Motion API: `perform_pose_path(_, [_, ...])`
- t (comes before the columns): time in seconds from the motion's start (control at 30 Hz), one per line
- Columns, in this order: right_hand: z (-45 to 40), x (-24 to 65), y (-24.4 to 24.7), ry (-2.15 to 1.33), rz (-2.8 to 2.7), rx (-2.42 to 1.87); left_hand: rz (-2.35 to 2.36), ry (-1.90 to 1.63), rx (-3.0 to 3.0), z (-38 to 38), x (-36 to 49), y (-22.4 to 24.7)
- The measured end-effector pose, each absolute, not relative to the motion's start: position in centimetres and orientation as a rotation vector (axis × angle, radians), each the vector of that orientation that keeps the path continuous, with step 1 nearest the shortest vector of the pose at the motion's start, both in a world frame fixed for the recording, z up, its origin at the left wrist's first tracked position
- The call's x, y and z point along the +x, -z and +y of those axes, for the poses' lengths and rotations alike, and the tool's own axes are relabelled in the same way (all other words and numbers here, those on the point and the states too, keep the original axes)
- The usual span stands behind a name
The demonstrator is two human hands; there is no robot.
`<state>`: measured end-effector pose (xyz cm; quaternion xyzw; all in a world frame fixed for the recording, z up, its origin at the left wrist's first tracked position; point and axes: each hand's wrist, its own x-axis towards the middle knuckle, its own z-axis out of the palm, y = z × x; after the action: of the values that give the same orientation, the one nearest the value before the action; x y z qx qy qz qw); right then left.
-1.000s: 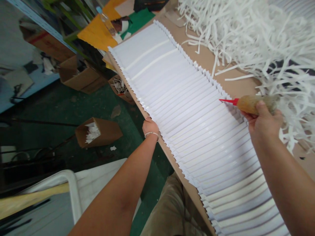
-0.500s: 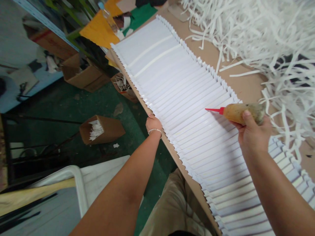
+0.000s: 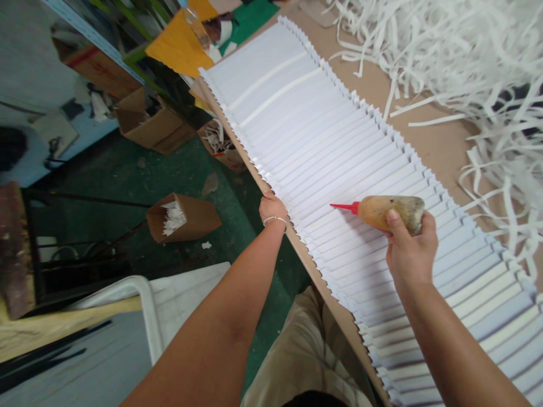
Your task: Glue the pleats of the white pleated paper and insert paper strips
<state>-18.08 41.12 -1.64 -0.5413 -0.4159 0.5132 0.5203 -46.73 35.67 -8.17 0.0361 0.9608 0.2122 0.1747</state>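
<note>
My right hand is wrapped around a squeeze glue bottle with a stained, yellowish body. Its thin red nozzle points left, over a long row of overlapping white paper pieces with notched ends. Whether the tip touches the paper I cannot tell. At the near edge of the brown tabletop, my left hand, with a bracelet at the wrist, has its fingers curled over the edge beside the paper row. Two narrow white strips lie across the far part of the row.
A big heap of white paper strips covers the table's far right. Cardboard boxes with paper scraps stand on the green floor. A white-framed chair is at lower left; a clear bottle lies at the far end.
My right hand has moved left and toward me with the glue bottle, across the paper row. My left hand stays at the table edge. The whole view has shifted slightly.
</note>
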Motion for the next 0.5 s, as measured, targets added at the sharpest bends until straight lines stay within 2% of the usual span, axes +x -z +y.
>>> perform_pose_path(0.23, [37.8, -19.1, 2.2, -1.168, -1.213, -1.419, 2.731, -0.598, 0.106, 35.7, -46.7, 8.4])
perform_pose_path(0.5, [35.5, -20.8, 0.3, -1.03, -1.493, -1.434, 2.734, -0.597, 0.119, 35.5, -46.8, 8.4])
